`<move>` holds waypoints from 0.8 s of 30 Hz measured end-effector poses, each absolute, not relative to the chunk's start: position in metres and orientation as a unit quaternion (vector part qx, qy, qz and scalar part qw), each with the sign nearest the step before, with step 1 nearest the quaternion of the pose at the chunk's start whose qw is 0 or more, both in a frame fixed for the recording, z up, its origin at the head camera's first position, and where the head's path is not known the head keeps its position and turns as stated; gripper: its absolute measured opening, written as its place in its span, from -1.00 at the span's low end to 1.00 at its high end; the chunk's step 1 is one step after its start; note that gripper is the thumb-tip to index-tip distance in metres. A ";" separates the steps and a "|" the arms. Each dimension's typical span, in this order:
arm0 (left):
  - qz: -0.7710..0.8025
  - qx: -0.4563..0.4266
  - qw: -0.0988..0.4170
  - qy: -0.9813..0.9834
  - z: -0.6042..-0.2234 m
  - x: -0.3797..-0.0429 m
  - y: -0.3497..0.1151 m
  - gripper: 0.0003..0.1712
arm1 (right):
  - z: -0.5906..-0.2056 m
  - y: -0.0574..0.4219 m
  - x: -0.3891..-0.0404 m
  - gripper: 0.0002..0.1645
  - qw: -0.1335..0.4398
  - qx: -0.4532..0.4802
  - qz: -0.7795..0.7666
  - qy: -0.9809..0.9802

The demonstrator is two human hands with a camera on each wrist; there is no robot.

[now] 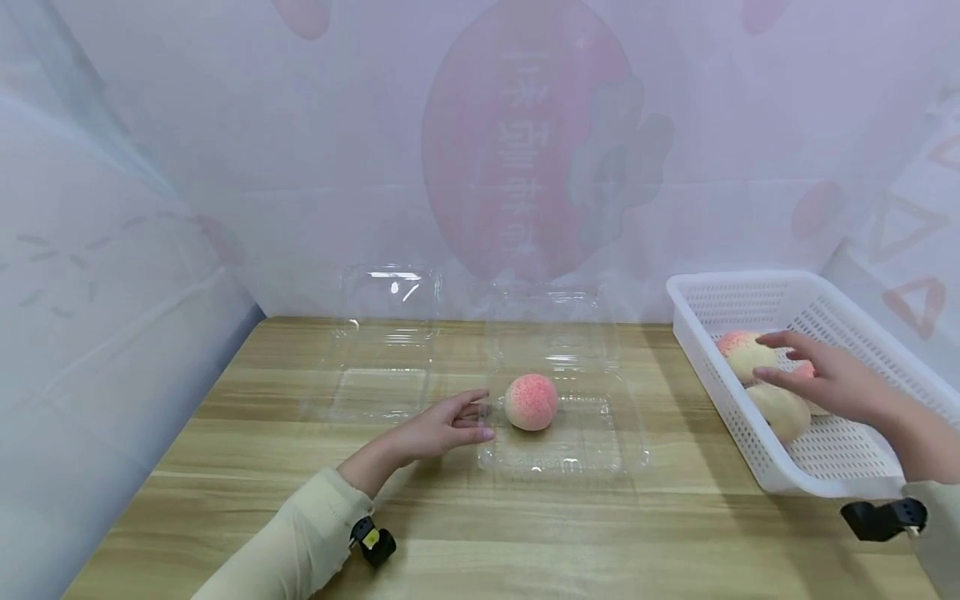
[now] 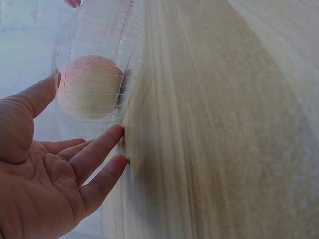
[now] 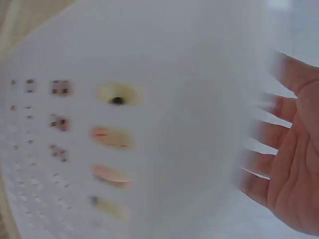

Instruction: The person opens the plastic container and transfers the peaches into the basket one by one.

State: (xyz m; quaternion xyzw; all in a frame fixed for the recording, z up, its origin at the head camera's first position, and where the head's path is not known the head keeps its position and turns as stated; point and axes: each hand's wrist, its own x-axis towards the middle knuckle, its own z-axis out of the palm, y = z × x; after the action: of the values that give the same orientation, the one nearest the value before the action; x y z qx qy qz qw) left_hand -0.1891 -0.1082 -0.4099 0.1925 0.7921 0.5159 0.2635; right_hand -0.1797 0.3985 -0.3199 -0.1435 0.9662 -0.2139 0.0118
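Observation:
One pink-and-cream peach (image 1: pixel 531 402) sits in the left part of an open clear plastic clamshell box (image 1: pixel 577 442). Beside that box's left edge is my left hand (image 1: pixel 442 427), fingers extended; in the left wrist view its thumb (image 2: pixel 42 95) appears to touch the clear wall. Over the white perforated basket (image 1: pixel 723 429) hovers my right hand (image 1: pixel 840 379), thumb and fingers spread above several peaches (image 1: pixel 780 410). Nothing is held by it. In the right wrist view the basket wall (image 3: pixel 199 124) hides the fingertips, and peaches show through its slots.
A second open clear clamshell box (image 1: pixel 382 392) stands left of the first, its lid raised against the back. A printed white curtain (image 1: pixel 337 142) encloses the back and sides of the wooden table (image 1: pixel 487 533).

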 end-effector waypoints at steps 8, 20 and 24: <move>0.522 0.187 0.266 0.789 -0.410 -0.189 -0.108 -0.11 | -0.288 0.378 -0.179 -0.04 -0.009 -0.144 -0.231 0.962; 0.517 0.190 0.265 0.791 -0.412 -0.191 -0.108 -0.12 | -0.271 0.336 -0.185 0.08 -0.021 -0.173 -0.230 0.958; 0.522 0.181 0.268 0.789 -0.412 -0.190 -0.109 -0.12 | -0.270 0.322 -0.191 0.10 -0.025 -0.171 -0.185 0.967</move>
State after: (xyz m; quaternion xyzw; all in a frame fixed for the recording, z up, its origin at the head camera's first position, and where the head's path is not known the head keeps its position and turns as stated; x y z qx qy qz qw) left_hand -0.1899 -0.1089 -0.4123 0.1813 0.7894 0.5217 0.2680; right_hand -0.1906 0.3225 -0.2696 -0.1712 0.9674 -0.1847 -0.0253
